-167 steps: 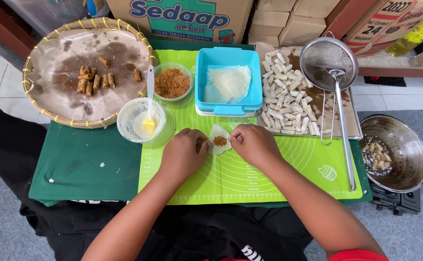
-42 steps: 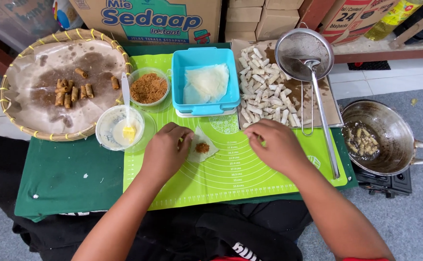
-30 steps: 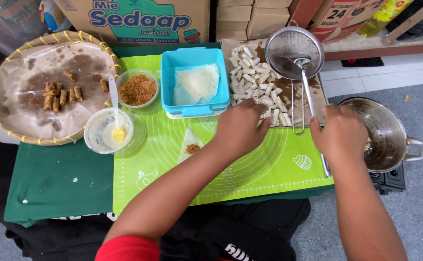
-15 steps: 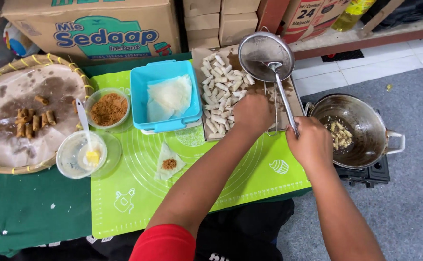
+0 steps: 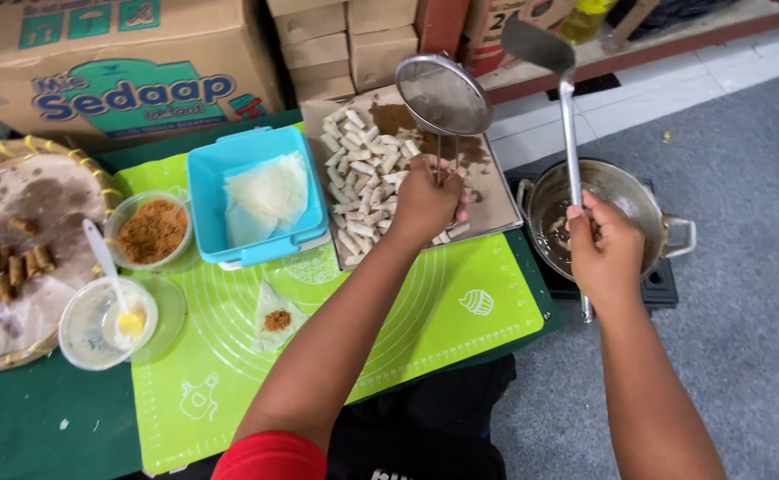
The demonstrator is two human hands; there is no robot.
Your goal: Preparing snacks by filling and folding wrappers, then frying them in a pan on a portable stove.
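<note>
I'm seeing the woven tray [image 5: 16,160] running off the left edge. The left hand [image 5: 425,203] is covering the strainer's handle and some rolls beneath. The pot's [image 5: 625,191] contents are looking too dark to identify.

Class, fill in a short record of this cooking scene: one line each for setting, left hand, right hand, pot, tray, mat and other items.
setting: low table with green silicone mat, beside a small stove
left hand: grips the wire skimmer handle above the tray
right hand: grips a metal spatula handle over the pot
pot: metal, on the stove, food pieces inside
tray: holds pale uncooked rolls
mat: one open wrapper with filling
other items: blue box of wrappers, bowl of brown filling, woven tray of fried rolls
</note>
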